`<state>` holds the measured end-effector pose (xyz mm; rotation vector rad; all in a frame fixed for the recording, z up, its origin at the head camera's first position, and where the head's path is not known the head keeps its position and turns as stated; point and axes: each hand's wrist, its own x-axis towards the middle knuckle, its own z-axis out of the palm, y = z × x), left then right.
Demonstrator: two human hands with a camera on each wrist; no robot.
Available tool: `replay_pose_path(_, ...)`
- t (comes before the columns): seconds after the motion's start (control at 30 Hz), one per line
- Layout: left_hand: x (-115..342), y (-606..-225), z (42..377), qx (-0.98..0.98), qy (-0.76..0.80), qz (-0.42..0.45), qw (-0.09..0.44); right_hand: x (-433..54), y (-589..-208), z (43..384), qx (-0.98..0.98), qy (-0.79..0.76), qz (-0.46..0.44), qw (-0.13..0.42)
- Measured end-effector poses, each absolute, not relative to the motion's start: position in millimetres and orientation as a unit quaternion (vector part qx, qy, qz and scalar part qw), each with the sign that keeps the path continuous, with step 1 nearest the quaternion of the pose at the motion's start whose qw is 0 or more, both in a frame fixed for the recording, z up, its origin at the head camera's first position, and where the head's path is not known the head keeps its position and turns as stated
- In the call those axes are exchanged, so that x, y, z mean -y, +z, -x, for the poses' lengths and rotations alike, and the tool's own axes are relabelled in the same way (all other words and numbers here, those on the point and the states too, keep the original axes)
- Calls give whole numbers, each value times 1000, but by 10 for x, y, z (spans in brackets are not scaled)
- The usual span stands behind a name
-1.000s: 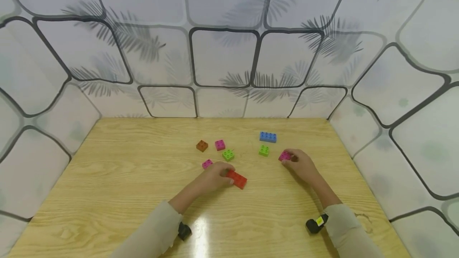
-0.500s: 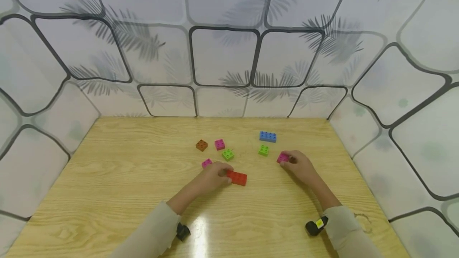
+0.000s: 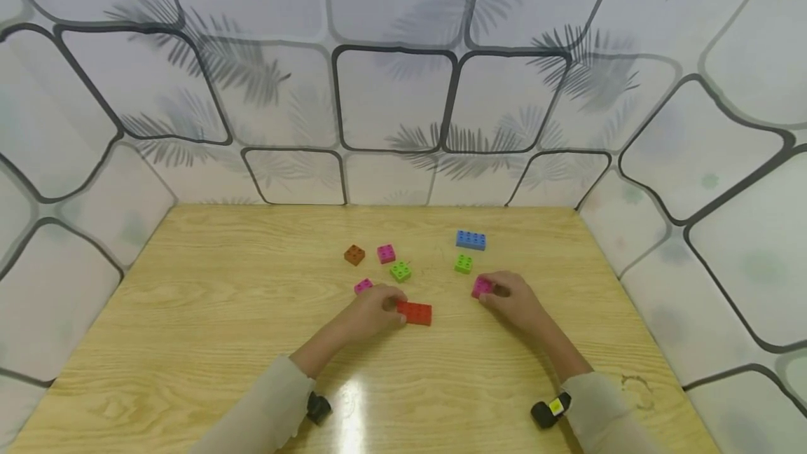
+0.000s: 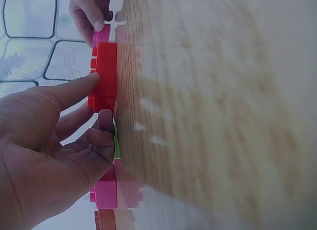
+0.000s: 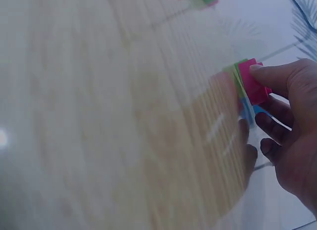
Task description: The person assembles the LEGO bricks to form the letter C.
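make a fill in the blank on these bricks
The left hand holds a ____ rectangular plastic brick.
The right hand pinches a ____ square plastic brick.
Closest to the blue rectangular plastic brick lies a ____ four-stud plastic brick.
In the head view, the brown square plastic brick lies to the ____ of the blue one.

Words: red; pink; green; left

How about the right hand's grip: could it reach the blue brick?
Probably yes, once the right hand's grip releases its pink brick; past a green brick, the blue brick lies uncovered.
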<state>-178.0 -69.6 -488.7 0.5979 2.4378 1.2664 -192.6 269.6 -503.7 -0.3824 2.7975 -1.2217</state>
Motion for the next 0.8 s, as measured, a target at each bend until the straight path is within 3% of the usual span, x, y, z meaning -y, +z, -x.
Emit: replay_pose_path(0.8, 737, -4866, 1748, -860, 445, -200, 150, -1995, -4861, 1628, -877, -427, 210, 66)
